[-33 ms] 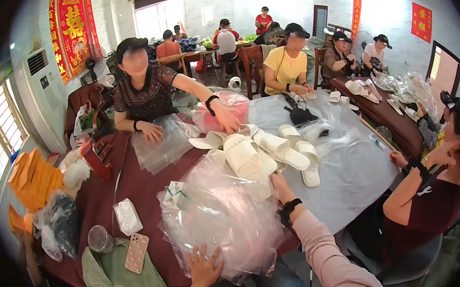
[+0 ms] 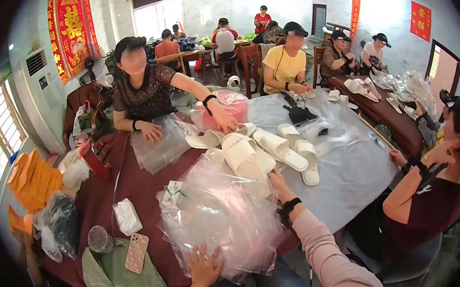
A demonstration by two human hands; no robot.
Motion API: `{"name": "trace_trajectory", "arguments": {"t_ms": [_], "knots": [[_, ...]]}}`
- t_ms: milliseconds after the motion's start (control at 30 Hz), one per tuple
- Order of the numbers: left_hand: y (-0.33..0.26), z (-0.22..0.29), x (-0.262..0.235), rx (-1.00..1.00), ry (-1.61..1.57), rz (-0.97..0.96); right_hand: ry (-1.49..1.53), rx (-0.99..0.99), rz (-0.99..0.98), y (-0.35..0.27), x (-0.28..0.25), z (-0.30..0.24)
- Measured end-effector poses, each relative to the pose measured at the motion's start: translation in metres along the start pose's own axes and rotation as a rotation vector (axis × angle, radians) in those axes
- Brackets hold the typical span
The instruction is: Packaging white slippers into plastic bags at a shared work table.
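My left hand (image 2: 204,270) lies with spread fingers on the near left edge of a stack of clear plastic bags (image 2: 214,216). My right hand (image 2: 281,187) is closed at the near end of a white slipper (image 2: 265,159), at the right side of the bags; its fingertips are partly hidden. A ribbed white slipper (image 2: 242,152) lies partly over that one. More white slippers (image 2: 282,151) are heaped to the right and behind. From across the table, a person's hand (image 2: 225,121) reaches down to the back of the heap.
A dark red cloth (image 2: 102,182) covers the table's left, grey sheeting (image 2: 354,187) the right. A phone (image 2: 137,253), a clear cup (image 2: 100,239), a white packet (image 2: 128,216) and a green garment (image 2: 107,274) lie at the near left. A person (image 2: 431,191) sits close on my right.
The slippers in the heap and the hand of the person across have shifted very slightly left. My left hand keeps its place on the bags.
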State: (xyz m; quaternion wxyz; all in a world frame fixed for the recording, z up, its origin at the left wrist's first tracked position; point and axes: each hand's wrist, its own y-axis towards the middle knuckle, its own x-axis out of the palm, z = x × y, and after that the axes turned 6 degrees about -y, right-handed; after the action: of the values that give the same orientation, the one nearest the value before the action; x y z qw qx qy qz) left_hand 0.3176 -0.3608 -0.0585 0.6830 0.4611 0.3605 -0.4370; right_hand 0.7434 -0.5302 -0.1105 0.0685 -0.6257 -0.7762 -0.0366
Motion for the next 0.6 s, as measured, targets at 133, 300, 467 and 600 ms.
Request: {"name": "trace_trajectory", "arguments": {"t_ms": [133,300,467,600], "knots": [[-0.013,-0.006,-0.006,-0.061,0.030,-0.004,-0.286,0.101,0.121,-0.042,0.029,-0.034],[-0.007,0.001,-0.008,-0.048,0.004,-0.003,-0.668,-0.167,0.449,-0.038,-0.029,-0.052],[-0.012,0.001,-0.009,-0.078,0.037,-0.001,-0.860,-0.021,0.804,-0.035,-0.074,-0.063],[0.001,0.006,0.000,-0.048,-0.002,-0.007,-1.241,0.227,0.808,-0.018,-0.140,-0.049]]}}
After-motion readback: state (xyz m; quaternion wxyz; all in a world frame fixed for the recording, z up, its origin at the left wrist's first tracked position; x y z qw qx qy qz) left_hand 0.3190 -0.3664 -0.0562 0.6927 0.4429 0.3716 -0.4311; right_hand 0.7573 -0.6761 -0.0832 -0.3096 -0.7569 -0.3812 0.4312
